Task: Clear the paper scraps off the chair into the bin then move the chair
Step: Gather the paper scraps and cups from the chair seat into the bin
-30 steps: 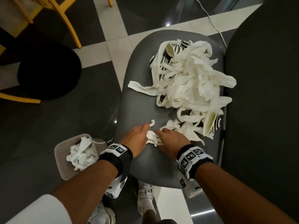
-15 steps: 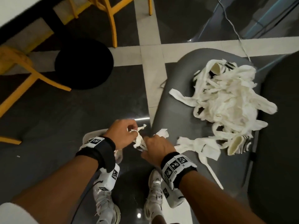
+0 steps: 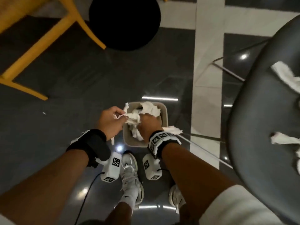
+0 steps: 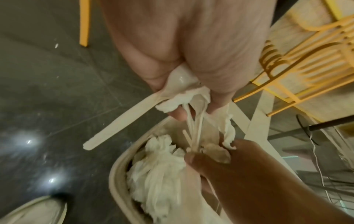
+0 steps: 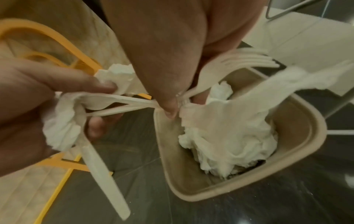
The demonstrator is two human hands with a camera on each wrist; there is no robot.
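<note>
Both hands (image 3: 112, 122) (image 3: 148, 123) grip paper scraps (image 3: 133, 118) — over the bin (image 3: 164, 111).

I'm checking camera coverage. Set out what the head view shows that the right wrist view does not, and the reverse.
Only the head view shows the grey chair with paper scraps on its seat, and the person's shoes.

Only the right wrist view shows plainly a fork in the right hand and a flat utensil in the left hand.

Both show the bin holding crumpled paper, with both hands gripping scraps at it.
</note>
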